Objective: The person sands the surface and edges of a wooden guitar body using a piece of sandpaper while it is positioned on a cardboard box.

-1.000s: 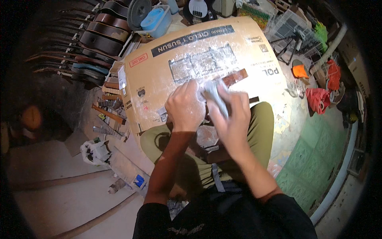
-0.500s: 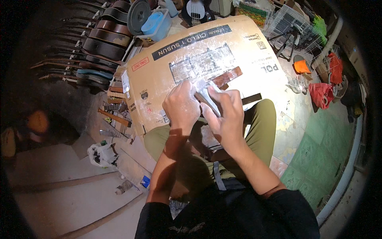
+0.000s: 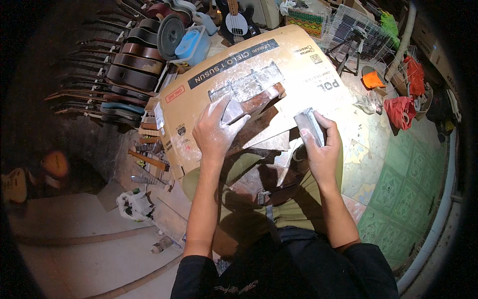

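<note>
Gripped in the right hand (image 3: pixel 324 157), apart from the brown wooden piece (image 3: pixel 261 100) clasped by the left hand (image 3: pixel 211 130), the grey block (image 3: pixel 307 127) should be seated flat and evenly pressed.

The cardboard (image 3: pixel 199 117) bears 1 black banner (image 3: pixel 233 64) with pale lettering and 1 red boxed word (image 3: pixel 175 94); the shirt (image 3: pixel 298 269), pale script (image 3: pixel 236 287).

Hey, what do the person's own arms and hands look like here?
Short black sleeves leave the forearms bare. The left hand and right hand wear no gloves, and no watch or bracelet shows. Pale dust marks the left hand, mostly toward the fingers.
</note>
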A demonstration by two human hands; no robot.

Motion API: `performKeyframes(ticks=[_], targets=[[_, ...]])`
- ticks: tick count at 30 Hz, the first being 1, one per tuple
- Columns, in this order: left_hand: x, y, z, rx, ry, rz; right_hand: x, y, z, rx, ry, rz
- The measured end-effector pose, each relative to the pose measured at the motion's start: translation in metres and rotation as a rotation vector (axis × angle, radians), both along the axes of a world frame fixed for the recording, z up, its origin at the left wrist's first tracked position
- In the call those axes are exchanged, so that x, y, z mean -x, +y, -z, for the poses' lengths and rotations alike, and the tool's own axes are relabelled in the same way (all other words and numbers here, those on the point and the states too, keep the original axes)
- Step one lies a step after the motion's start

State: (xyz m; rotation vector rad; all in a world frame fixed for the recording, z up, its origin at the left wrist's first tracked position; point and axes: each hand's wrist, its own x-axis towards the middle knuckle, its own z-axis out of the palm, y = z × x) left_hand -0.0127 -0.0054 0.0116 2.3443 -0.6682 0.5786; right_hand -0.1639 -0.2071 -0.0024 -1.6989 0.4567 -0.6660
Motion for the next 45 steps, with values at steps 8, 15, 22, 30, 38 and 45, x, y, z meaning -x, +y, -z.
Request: performKeyframes(ticks=[8, 15, 22, 30, 38, 45], targets=[[-0.011, 0.017, 0.016, -0.063, -0.392, 0.251, 0.013, 0.015, 0.029, -0.116, 0.017, -0.06], [0.0, 0.008, 0.001, -0.064, -0.15, 0.042, 0.008, 0.015, 0.04, -0.171, 0.057, -0.06], [0.001, 0.009, 0.009, -0.116, -0.258, 0.196, 0.005, 0.018, 0.04, -0.174, 0.058, -0.094], [0.015, 0.007, 0.003, 0.023, 0.009, -0.019, -0.015, 0.035, 0.026, -0.259, 0.04, -0.164], [0.025, 0.008, 0.011, -0.003, -0.001, -0.046, -0.089, 0.063, -0.008, 0.118, -0.035, -0.215], [0.024, 0.002, 0.024, -0.025, 0.01, -0.082, -0.098, 0.061, -0.01, 0.087, -0.011, -0.183]])
